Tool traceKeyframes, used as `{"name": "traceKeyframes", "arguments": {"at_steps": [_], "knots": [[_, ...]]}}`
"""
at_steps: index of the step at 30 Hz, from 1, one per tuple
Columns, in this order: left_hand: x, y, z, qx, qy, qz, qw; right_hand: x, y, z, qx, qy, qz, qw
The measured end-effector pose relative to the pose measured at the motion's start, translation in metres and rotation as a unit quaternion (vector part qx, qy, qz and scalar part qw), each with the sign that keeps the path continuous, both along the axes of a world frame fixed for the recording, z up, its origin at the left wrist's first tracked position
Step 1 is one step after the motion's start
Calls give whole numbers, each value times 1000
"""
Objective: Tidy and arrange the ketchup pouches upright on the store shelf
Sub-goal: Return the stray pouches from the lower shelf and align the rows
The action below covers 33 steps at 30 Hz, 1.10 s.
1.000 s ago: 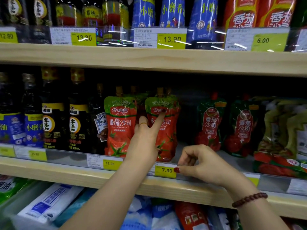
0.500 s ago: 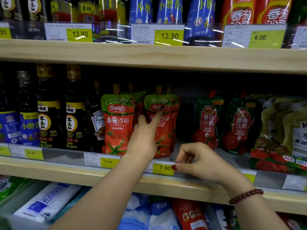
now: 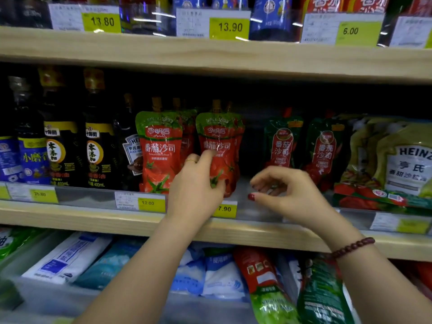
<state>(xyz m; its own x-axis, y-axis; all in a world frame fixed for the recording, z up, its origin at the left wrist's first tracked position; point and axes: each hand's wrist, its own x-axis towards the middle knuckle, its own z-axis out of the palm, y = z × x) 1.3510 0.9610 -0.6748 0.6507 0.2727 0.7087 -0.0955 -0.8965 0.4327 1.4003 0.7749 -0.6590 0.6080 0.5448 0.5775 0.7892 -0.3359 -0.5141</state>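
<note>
Two rows of red ketchup pouches stand upright on the middle shelf (image 3: pixel 77 220): the left front pouch (image 3: pixel 160 146) and the right front pouch (image 3: pixel 221 139). My left hand (image 3: pixel 195 185) curls around the lower left part of the right front pouch, thumb on its front. To the right, over a bare gap on the shelf, my right hand (image 3: pixel 289 192) hovers with its fingers loosely bent and nothing in them. Two dark green ketchup pouches (image 3: pixel 281 146) (image 3: pixel 325 148) stand upright further right, set deeper on the shelf.
Dark sauce bottles (image 3: pixel 60 148) line the shelf to the left. Yellow-green Heinz packs (image 3: pixel 406 160) are stacked at the right. The upper shelf board (image 3: pixel 210 54) hangs low above the pouches. Bagged goods (image 3: pixel 222 274) fill the shelf below.
My left hand dropped from pointing at the pouch's top with one finger to curling around its lower part. My right hand lifted off the shelf edge and spread its fingers a little.
</note>
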Motion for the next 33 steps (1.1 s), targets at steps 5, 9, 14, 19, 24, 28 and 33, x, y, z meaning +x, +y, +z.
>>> {"name": "traceKeyframes", "arguments": {"at_steps": [5,9,14,19,24,28,33], "knots": [[-6,-12,-5,-38,51,-164,984,-22,-24,0,-32,-39,12,999],[-10,-21,-14,22,36,-239,970,-30,-41,-30,-112,-27,46,992],[-11,-30,-24,65,58,-276,957,-34,-57,-84,-192,8,48,980],[-10,-37,-30,64,37,-257,963,-53,-59,-145,-302,22,14,953],[-9,-35,-34,75,19,-251,965,-65,-52,-173,-324,-14,-65,944],[-10,-35,-33,66,-5,-263,962,-72,-48,-167,-264,-106,-105,953],[-13,-35,-27,49,-19,-275,960,-76,-46,-147,-252,-202,-98,941]]}}
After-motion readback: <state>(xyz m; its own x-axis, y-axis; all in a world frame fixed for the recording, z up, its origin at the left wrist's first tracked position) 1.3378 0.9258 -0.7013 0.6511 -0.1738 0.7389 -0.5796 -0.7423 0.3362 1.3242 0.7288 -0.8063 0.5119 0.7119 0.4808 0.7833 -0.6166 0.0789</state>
